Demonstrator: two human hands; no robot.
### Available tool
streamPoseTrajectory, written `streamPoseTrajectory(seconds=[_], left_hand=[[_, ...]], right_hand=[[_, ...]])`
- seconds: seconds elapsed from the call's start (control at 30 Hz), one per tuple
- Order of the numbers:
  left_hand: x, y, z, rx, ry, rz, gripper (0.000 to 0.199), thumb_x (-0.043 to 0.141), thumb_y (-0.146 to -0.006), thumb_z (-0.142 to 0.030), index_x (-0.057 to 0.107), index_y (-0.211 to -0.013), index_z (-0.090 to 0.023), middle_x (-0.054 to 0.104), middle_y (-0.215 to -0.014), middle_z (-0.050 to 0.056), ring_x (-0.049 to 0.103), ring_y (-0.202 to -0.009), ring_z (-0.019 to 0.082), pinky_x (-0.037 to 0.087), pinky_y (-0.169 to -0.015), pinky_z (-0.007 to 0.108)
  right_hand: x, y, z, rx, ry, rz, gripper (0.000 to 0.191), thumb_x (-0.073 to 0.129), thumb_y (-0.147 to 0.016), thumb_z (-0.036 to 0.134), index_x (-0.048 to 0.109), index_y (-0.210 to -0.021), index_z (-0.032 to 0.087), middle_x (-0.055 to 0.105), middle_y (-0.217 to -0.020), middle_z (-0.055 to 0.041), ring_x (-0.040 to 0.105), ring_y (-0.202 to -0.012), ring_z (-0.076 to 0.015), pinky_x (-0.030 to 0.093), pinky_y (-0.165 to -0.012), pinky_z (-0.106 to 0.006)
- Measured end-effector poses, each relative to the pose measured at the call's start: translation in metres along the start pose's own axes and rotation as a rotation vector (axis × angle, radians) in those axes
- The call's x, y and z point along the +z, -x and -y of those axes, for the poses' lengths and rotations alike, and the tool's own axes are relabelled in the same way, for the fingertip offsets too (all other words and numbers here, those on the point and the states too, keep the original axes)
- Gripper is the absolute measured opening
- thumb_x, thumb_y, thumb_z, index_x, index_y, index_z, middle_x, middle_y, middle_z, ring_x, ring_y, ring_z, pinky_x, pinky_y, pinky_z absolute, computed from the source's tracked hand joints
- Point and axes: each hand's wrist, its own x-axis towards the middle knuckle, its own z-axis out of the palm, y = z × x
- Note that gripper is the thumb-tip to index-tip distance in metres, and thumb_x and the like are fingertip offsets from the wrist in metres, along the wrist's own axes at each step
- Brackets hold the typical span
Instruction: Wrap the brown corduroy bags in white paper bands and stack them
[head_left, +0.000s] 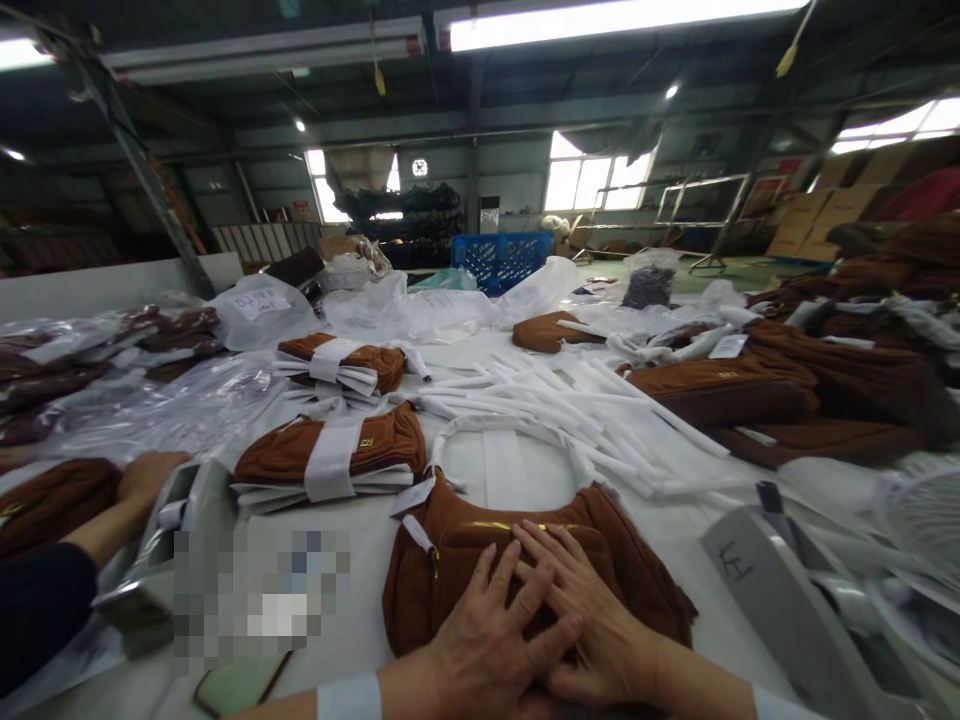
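A brown shoulder bag (637, 560) with a gold zipper lies flat in front of me, its strap wrapped in white paper and looped away from me. My left hand (495, 620) rests on the front of the bag, fingers stretched out. Beside and partly under it, my right hand (585, 610) also lies flat on the bag, fingers spread just below the zipper. The two hands overlap at the thumbs. A white tag (412, 497) hangs at the bag's left strap end. Left of it sits a folded brown bag (285, 450) with a white paper band.
Tape dispensers stand left (187, 520) and right (780, 590). White paper strips (525, 400) lie behind the bag. More brown bags (720, 385) are piled at right, near a fan (926, 510). A co-worker's hand (146, 480) reaches in at left. A phone-like object (244, 680) lies nearby.
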Motion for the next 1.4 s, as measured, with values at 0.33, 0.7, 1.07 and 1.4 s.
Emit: streamPoseTrajectory(seconds=[0.33, 0.7, 1.07, 1.4], left_hand=[[-0.006, -0.003, 0.006, 0.015, -0.214, -0.170, 0.078, 0.041, -0.089, -0.070, 0.035, -0.149, -0.021, 0.044, -0.146, 0.023, 0.049, -0.127, 0.043, 0.048, -0.095, 0.057], [0.059, -0.015, 0.012, -0.059, -0.469, -0.597, 0.052, 0.066, -0.084, -0.047, 0.054, -0.133, -0.035, 0.057, -0.136, 0.010, 0.060, -0.115, 0.033, 0.049, -0.095, 0.051], [0.018, -0.006, 0.009, -0.005, -0.314, -0.336, 0.066, 0.058, -0.089, -0.052, 0.040, -0.146, -0.024, 0.048, -0.145, 0.017, 0.052, -0.127, 0.037, 0.043, -0.102, 0.054], [-0.018, 0.001, 0.000, -0.030, 0.003, 0.085, 0.081, 0.041, -0.092, -0.062, 0.011, -0.156, -0.023, 0.016, -0.160, 0.023, 0.029, -0.140, 0.048, 0.035, -0.107, 0.066]], right_hand=[[-0.064, -0.070, -0.071, 0.360, -0.245, -0.317, 0.035, 0.049, -0.089, 0.025, 0.067, -0.118, 0.017, 0.074, -0.103, -0.0094, 0.071, -0.093, -0.0235, 0.058, -0.083, -0.037], [-0.026, -0.196, -0.166, 0.548, 0.414, 0.040, 0.034, 0.055, -0.091, 0.015, 0.056, -0.125, 0.011, 0.065, -0.115, -0.0174, 0.062, -0.106, -0.0285, 0.047, -0.088, -0.037], [-0.052, -0.169, -0.150, 0.452, 0.346, 0.222, 0.024, 0.048, -0.095, 0.023, 0.070, -0.101, 0.016, 0.064, -0.109, -0.0144, 0.059, -0.101, -0.0253, 0.041, -0.082, -0.031], [-0.041, -0.098, -0.081, 0.345, 0.026, 0.369, 0.042, 0.054, -0.082, 0.015, 0.067, -0.123, 0.019, 0.074, -0.098, -0.0060, 0.067, -0.089, -0.0189, 0.043, -0.078, -0.023]])
